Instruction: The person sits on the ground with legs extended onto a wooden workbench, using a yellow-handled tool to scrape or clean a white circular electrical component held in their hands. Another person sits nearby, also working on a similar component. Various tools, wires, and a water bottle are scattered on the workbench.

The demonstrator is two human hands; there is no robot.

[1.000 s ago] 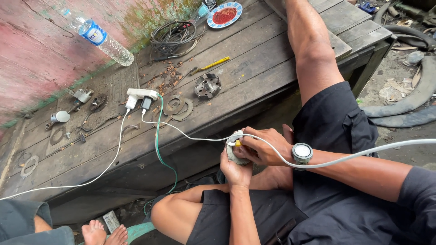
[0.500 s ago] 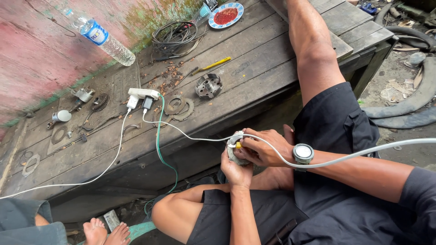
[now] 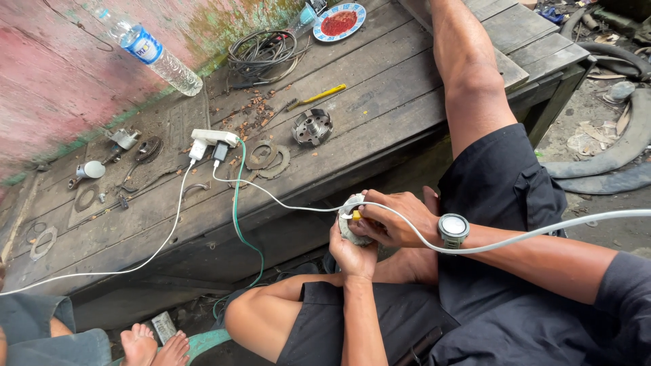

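Both hands meet at centre frame, just below the tabletop edge (image 3: 380, 159), over the person's lap. The left hand (image 3: 352, 254) cups a small round whitish part (image 3: 350, 224) from below, fingers wrapped up around it. The right hand (image 3: 400, 218), watch (image 3: 454, 229) on its wrist, closes over the same part from the upper right, fingertips pressing at a small yellow piece (image 3: 356, 215) on its face. So both hands are closed on the part and neither is free.

The part sits between the two palms, touching both; its exact shape is mostly hidden by fingers. A white cable (image 3: 271, 196) runs from it up-left to a white power strip (image 3: 215, 137) on the tabletop, so the cable's long axis goes lower right to upper left. A thicker grey-white cable (image 3: 542, 234) drapes over the right wrist and exits at the right edge.

On the tabletop, well apart from the hands: a round metal part (image 3: 312, 127), a yellow-handled tool (image 3: 319, 97), a green wire (image 3: 239, 203), flat gasket rings (image 3: 268, 159), a plastic bottle (image 3: 150, 54), a wire coil (image 3: 261, 51), and a plate (image 3: 338, 22) with red stuff. Another person's bare feet (image 3: 156, 346) are at lower left.
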